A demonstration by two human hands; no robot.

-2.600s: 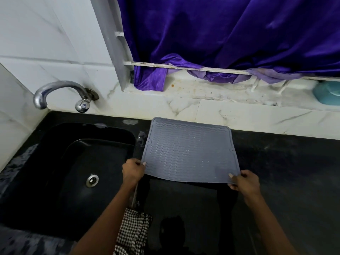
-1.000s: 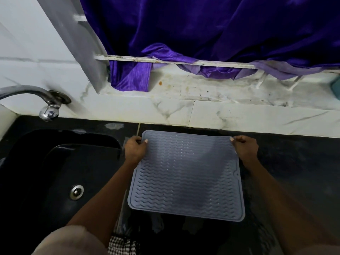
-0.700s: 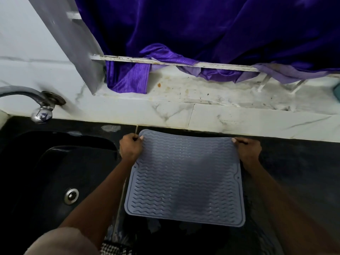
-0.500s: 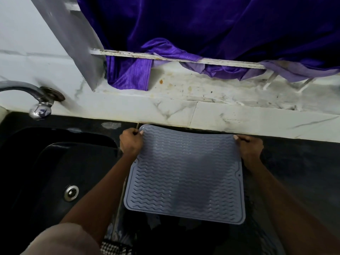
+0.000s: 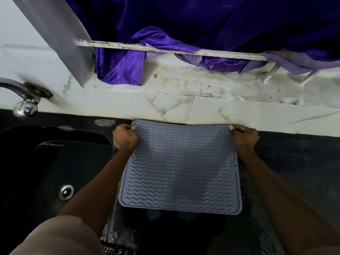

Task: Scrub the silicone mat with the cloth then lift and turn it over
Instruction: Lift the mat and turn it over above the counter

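Note:
A grey silicone mat (image 5: pixel 180 168) with wavy ridges facing up lies over the black counter (image 5: pixel 294 162), its far edge against the white marble backsplash (image 5: pixel 239 115). My left hand (image 5: pixel 125 138) pinches the mat's far left corner. At the far right corner my right hand (image 5: pixel 243 137) pinches it the same way. A bit of the black-and-white checked cloth (image 5: pixel 114 248) shows at the bottom edge, below the mat and beside my left arm.
A black sink (image 5: pixel 46 172) with a metal drain (image 5: pixel 65 192) lies left of the mat. A chrome tap (image 5: pixel 24 100) juts from the wall above it. Purple curtain (image 5: pixel 202 24) hangs over a stained white sill (image 5: pixel 202 83) behind the counter.
Since the earliest frame the mat was turned over and laid down, ridged side up. Over the last second both hands pushed its far edge back against the backsplash.

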